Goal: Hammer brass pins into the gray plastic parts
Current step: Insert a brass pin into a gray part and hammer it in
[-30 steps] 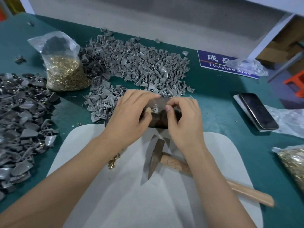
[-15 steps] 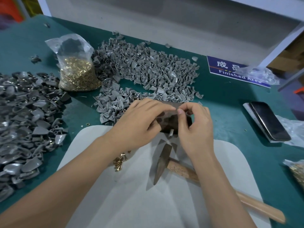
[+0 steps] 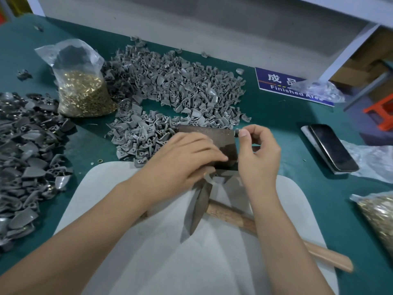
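A dark metal block [image 3: 210, 135] stands at the far edge of the white pad [image 3: 165, 252]. My left hand [image 3: 187, 160] lies over the block's near side and holds a gray plastic part [image 3: 209, 177] that peeks out under it; its thumb is hidden. My right hand [image 3: 258, 154] pinches a small dark piece [image 3: 237, 132] between thumb and forefinger at the block's top right corner. The hammer [image 3: 200, 205] lies on the pad below both hands, its wooden handle [image 3: 319, 255] pointing right. A clear bag of brass pins [image 3: 85, 92] stands at the back left.
A loose heap of gray parts [image 3: 180, 86] lies behind the block, and a darker heap [image 3: 25, 158] is at the left. A phone [image 3: 332, 147] and crumpled plastic [image 3: 374, 162] lie at the right, with a second pin bag [image 3: 380, 216] and a blue sign [image 3: 285, 86].
My right hand has lifted from the block's front to its top right corner with the small piece. My left hand has flattened over the block. The hammer has not moved.
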Motion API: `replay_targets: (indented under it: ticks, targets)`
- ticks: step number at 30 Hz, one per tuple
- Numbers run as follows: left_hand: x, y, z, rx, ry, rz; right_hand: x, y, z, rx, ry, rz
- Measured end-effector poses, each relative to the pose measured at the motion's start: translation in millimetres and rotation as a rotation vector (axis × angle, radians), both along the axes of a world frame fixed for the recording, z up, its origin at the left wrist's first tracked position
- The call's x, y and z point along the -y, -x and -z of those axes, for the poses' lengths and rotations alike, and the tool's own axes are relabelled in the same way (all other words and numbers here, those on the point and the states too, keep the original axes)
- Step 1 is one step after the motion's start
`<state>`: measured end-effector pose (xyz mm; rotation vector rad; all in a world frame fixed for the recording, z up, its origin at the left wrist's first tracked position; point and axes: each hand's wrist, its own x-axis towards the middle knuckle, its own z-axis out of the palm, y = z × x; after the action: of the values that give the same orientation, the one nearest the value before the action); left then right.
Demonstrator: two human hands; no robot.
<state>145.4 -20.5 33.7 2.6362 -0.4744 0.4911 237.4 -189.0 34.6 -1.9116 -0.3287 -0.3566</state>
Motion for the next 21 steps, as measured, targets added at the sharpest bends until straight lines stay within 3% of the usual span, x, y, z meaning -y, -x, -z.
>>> replay_targets:
  ticks: [3, 21]
  targets:
    - [6, -1, 2, -0.022, -0.085, 0.07, -2, -1, 2, -0.045, -0.029, 0.001]
    - [7, -10, 9, -0.019, -0.072, 0.057, 7, -2, 6, -0.124, -0.005, -0.058]
